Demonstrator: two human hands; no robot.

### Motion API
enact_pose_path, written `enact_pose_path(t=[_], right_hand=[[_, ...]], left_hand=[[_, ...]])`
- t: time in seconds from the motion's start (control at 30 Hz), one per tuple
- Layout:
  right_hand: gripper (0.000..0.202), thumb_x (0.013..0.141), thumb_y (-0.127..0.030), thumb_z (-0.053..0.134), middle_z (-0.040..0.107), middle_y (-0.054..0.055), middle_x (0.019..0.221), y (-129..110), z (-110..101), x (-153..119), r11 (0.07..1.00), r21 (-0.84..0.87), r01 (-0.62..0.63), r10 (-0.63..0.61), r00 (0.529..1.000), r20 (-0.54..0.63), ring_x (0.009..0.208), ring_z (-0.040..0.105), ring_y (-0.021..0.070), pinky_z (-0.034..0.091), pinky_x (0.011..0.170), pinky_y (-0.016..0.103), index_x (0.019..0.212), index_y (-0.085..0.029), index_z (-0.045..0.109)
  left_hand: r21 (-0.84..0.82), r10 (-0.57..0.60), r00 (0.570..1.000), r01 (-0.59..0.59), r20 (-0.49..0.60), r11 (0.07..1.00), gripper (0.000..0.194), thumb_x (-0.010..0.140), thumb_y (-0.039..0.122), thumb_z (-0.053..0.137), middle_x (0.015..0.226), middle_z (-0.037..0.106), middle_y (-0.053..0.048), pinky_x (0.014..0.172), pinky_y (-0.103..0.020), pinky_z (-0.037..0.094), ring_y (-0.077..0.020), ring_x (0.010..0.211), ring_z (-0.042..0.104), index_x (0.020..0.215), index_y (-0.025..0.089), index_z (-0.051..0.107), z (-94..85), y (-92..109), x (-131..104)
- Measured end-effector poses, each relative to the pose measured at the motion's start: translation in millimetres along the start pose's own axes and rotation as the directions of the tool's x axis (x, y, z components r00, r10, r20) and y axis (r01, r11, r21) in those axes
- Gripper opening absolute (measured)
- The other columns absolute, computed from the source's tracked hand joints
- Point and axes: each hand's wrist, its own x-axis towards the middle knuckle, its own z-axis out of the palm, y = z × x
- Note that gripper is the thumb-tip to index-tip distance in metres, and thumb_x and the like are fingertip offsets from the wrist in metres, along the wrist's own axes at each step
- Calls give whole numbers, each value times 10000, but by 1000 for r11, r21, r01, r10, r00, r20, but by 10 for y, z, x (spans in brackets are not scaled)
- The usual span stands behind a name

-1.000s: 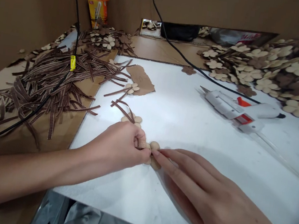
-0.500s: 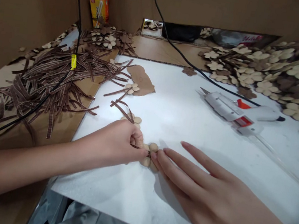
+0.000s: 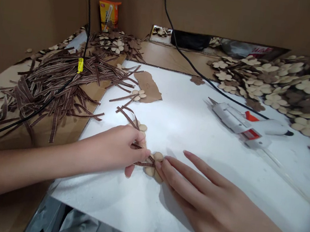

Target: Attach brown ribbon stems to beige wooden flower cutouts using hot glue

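Observation:
A cream felt flower [image 3: 150, 171] lies on the white board, with a brown checked ribbon [image 3: 144, 164] running across its middle. My left hand [image 3: 121, 145] is closed in a pinch on the ribbon just left of the flower; two lengths of ribbon show by its fingers. From the right, my right hand [image 3: 208, 191] presses its thumb and index fingertips on the flower's centre and right petals, the other fingers stretched out. Partly behind my left hand is another cream flower [image 3: 142, 127] with a ribbon loop [image 3: 128, 115] on it.
A white glue gun [image 3: 237, 119] lies at right, its black cable [image 3: 190, 63] crossing behind. Left is a heap of brown ribbons [image 3: 62, 84]; at far right, a pile of felt flowers [image 3: 278, 86]. A torn brown paper piece [image 3: 149, 86] lies on the white board [image 3: 183, 116].
My left fingers have shifted slightly and spread a little, so more ribbon shows between them and the flower. My right hand stays on the flower. The view has tilted slightly.

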Motion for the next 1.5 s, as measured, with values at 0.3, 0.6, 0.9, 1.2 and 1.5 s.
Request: enact_pose_path(t=[0.3,0.6,0.9,1.2,1.5], right_hand=[[382,908,-41,294,644,99,1140,30,41,-105,979,184,-89,94,995,-21,1066,591,217,503,929,435,1081,-104,629],[365,909,-63,355,587,97,1237,122,38,-223,975,199,-100,105,994,-14,1212,474,183,334,1069,458,1235,-105,513],[302,888,-117,451,618,89,1194,34,102,-172,970,230,-74,96,991,-88,1122,550,198,484,973,354,1156,-103,591],[377,907,-86,354,585,90,1240,49,121,-217,986,159,-39,41,999,-7,1113,545,246,499,903,450,1253,-79,505],[387,905,-97,370,566,82,1265,61,122,-224,991,131,-40,39,999,10,1125,534,234,468,932,450,1273,-96,491]], left_hand=[[114,-5,1000,7,-12,993,209,768,311,488,485,600,38,396,-210,270,-111,473,467,599,204,549,-25,15,-46],[142,-38,999,32,34,989,268,754,355,494,459,575,31,360,-218,242,-103,431,445,542,197,540,-36,76,-58],[45,-207,956,202,208,978,258,726,426,551,535,632,16,337,-202,314,-87,357,427,623,190,528,-84,123,-96],[-16,-307,901,327,306,945,211,743,324,550,451,560,43,329,-179,288,-62,308,379,597,180,502,-70,203,-73],[-221,-259,887,360,383,906,225,765,327,538,443,532,63,329,-175,295,-51,293,361,605,182,475,40,197,-125]])
